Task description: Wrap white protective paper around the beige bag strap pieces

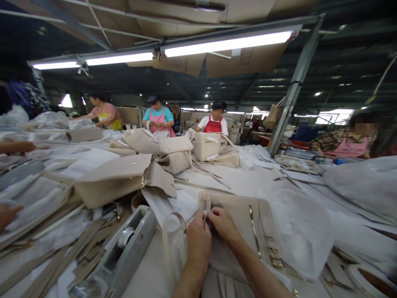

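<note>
A beige handbag (245, 219) lies flat on the table right in front of me, with a gold zipper and buckles on its right side. My left hand (198, 240) and my right hand (223, 225) meet at the bag's top edge. Both pinch a small pale strip (206, 213) near the handle tab (207, 202). A looped beige handle (169, 231) curves out to the left of my left hand.
A grey tape dispenser (127, 248) sits at the lower left. Finished beige bags (173, 153) pile up mid-table, with loose straps (56, 256) and plastic wrap (304, 227) around. Several workers sit across the table. Another person's hands (8, 215) show at the left edge.
</note>
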A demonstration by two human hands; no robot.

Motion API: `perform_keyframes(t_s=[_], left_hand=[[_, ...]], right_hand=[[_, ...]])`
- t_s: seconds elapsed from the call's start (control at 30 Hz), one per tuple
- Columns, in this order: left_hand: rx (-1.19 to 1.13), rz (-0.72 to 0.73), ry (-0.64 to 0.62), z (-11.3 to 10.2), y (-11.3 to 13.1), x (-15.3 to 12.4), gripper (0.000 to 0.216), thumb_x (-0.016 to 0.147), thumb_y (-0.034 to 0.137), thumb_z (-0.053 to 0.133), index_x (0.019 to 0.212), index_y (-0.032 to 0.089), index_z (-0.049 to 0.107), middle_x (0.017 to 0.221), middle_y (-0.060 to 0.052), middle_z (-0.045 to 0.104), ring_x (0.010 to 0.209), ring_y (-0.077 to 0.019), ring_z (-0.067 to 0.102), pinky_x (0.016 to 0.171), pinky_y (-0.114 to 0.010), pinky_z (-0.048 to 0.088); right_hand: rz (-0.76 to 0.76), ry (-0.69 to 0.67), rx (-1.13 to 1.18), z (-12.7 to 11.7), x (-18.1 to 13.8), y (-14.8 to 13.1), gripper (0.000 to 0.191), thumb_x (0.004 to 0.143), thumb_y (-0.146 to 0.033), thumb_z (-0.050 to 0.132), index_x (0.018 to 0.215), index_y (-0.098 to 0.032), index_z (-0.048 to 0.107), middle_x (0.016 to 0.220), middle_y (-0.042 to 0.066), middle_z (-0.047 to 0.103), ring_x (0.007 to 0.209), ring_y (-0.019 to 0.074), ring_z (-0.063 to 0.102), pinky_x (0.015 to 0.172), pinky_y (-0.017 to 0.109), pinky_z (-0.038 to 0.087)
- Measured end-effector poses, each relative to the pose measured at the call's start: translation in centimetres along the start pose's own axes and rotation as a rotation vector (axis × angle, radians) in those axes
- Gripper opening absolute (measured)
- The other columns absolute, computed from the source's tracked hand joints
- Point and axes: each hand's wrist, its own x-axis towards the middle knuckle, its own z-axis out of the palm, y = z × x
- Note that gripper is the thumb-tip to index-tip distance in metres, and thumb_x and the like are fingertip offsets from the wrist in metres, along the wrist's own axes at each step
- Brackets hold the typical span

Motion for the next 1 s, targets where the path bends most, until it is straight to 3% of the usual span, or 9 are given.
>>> perform_keyframes(t_s=[0.2, 0.37, 0.57, 0.63, 0.7, 0.87, 1.0], left_hand=[[0.239, -0.004, -0.047, 0.3, 0.1, 0.1, 0.020, 0.087, 0.014, 0.040, 0.081, 0.020, 0.059, 0.079, -0.011, 0.065, 0.077, -0.0248, 0.059, 0.068, -0.031, 0.033], [0.123, -0.048, -0.022, 0.3, 0.1, 0.4, 0.013, 0.084, 0.016, 0.051, 0.075, 0.021, 0.057, 0.074, -0.008, 0.061, 0.076, -0.0238, 0.059, 0.072, -0.030, 0.036], [0.105, -0.026, -0.013, 0.0, 1.2, -0.3, 0.014, 0.084, 0.012, 0.048, 0.079, 0.019, 0.059, 0.079, -0.009, 0.061, 0.079, -0.0240, 0.059, 0.079, -0.032, 0.039], [-0.052, -0.055, -0.057, -0.7, 1.3, -0.1, 0.009, 0.080, 0.013, 0.055, 0.074, 0.019, 0.058, 0.077, -0.006, 0.060, 0.081, -0.0226, 0.058, 0.079, -0.031, 0.040], [-0.304, -0.182, -0.126, -1.4, 1.3, 0.4, 0.011, 0.079, 0.021, 0.058, 0.068, 0.019, 0.056, 0.070, -0.003, 0.058, 0.074, -0.0199, 0.059, 0.071, -0.028, 0.043], [-0.682, -0.506, -0.325, -1.7, 1.1, 1.3, 0.031, 0.087, 0.043, 0.047, 0.077, 0.016, 0.060, 0.057, -0.003, 0.060, 0.047, -0.0161, 0.057, 0.046, -0.026, 0.046], [-0.889, -0.654, -0.350, -1.3, 1.6, 0.8, 0.019, 0.089, 0.028, 0.052, 0.082, 0.014, 0.063, 0.060, -0.005, 0.068, 0.048, -0.0158, 0.064, 0.045, -0.024, 0.052]], right_hand=[[0.007, -0.110, 0.109, 0.1, -0.8, 0.3, 0.028, 0.065, -0.044, 0.054, 0.051, -0.022, 0.046, 0.047, -0.005, 0.044, 0.047, 0.0118, 0.040, 0.045, 0.025, 0.030], [0.028, -0.216, 0.189, 0.1, -1.3, 0.1, 0.035, 0.076, -0.054, 0.043, 0.061, -0.022, 0.046, 0.048, -0.004, 0.049, 0.041, 0.0130, 0.045, 0.040, 0.025, 0.035], [-0.066, -0.141, 0.085, -0.5, -0.6, -0.4, 0.043, 0.073, -0.060, 0.052, 0.056, -0.020, 0.050, 0.049, -0.003, 0.048, 0.050, 0.0136, 0.046, 0.047, 0.025, 0.034], [-0.123, -0.115, 0.037, -1.0, -0.3, -0.6, 0.041, 0.072, -0.055, 0.055, 0.052, -0.020, 0.049, 0.051, -0.002, 0.047, 0.054, 0.0138, 0.045, 0.050, 0.026, 0.034], [-0.155, -0.125, 0.007, -1.4, -0.2, -0.7, 0.040, 0.075, -0.053, 0.052, 0.052, -0.021, 0.048, 0.048, -0.003, 0.044, 0.050, 0.0131, 0.042, 0.049, 0.026, 0.032], [-0.215, -0.125, -0.063, -1.4, -0.1, -1.1, 0.033, 0.083, -0.042, 0.042, 0.057, -0.021, 0.045, 0.048, -0.005, 0.041, 0.047, 0.0121, 0.040, 0.046, 0.024, 0.031], [-0.236, -0.032, -0.248, -1.9, -0.8, -2.1, 0.032, 0.086, -0.028, 0.043, 0.056, -0.019, 0.050, 0.052, -0.003, 0.049, 0.053, 0.0117, 0.042, 0.052, 0.024, 0.032]])
